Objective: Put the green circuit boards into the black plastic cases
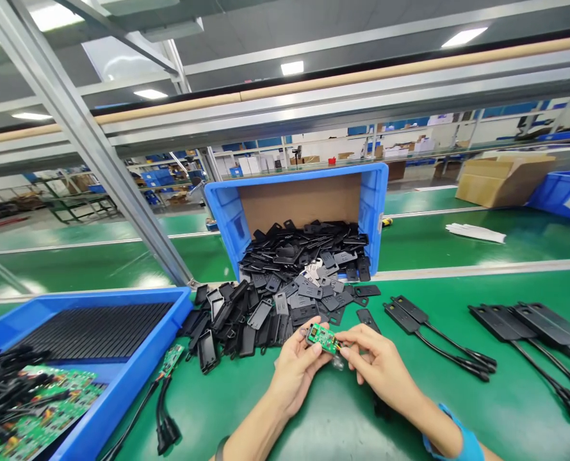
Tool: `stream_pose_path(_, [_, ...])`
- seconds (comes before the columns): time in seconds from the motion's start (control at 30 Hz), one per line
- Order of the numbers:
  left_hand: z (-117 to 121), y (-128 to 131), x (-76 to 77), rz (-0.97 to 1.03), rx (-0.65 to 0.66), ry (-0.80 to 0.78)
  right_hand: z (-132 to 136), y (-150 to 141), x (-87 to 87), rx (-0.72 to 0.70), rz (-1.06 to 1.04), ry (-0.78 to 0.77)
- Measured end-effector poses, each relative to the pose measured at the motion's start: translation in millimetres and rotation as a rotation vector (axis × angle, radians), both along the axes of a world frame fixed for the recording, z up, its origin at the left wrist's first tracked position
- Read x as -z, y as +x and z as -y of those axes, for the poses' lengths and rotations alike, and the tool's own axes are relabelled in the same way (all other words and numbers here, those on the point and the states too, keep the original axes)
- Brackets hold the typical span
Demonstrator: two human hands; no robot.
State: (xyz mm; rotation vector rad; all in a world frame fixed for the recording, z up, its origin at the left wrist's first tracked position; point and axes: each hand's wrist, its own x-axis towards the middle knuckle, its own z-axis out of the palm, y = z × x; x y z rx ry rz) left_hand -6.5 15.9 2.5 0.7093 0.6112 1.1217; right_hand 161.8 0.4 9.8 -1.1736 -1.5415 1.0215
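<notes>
A small green circuit board (325, 338) is held over the table in front of me. My left hand (300, 358) grips it from the left, with the thumb along its near edge. The fingers of my right hand (369, 353) pinch its right end, where short coloured wires come off. Dark edging shows around the board's left end; I cannot tell whether it sits in a case. Just beyond my hands lies a heap of black plastic case halves (260, 315) and flat covers (309, 288).
A blue crate (383, 211) on its side spills black covers. At left, a blue tray (136, 358) holds boards and cables; a cabled board (171, 360) lies beside it. Closed black cases with cables (407, 315) lie right. Behind are a white glove (474, 232) and a cardboard box (487, 182).
</notes>
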Motion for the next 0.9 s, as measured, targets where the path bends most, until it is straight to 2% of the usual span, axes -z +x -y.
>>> stream_pose_path(0.17, [1, 1, 0.2, -0.028, 0.01, -0.002, -1, -1, 0.8, -0.024, -0.022, -0.011])
stream_pose_path(0.3, [1, 2, 0.2, -0.003, 0.039, -0.001, 0, -1, 3.8, -0.052, 0.045, -0.009])
stream_pose_path(0.4, [2, 5, 2.6, 0.015, 0.037, 0.001, 2, -1, 5.1, -0.063, 0.158, 0.082])
stream_pose_path(0.47, [3, 8, 4.7, -0.01, 0.007, -0.006, 3, -2, 5.8, -0.062, 0.221, 0.17])
stream_pose_path(0.53, [3, 11, 6.2, -0.067, -0.04, -0.007, 4, -4, 7.1, -0.062, 0.233, 0.19])
stream_pose_path(0.73, [3, 12, 4.6, -0.225, -0.157, 0.036, 2, -9, 9.6, 0.026, 0.184, 0.024])
stream_pose_path(0.83, [4, 11, 4.1, -0.238, -0.162, 0.071, 1, -8, 8.4, -0.061, 0.259, -0.063])
stream_pose_path(0.9, [5, 11, 4.5, -0.254, -0.161, 0.099, 0, -8, 8.3, -0.14, 0.21, -0.14])
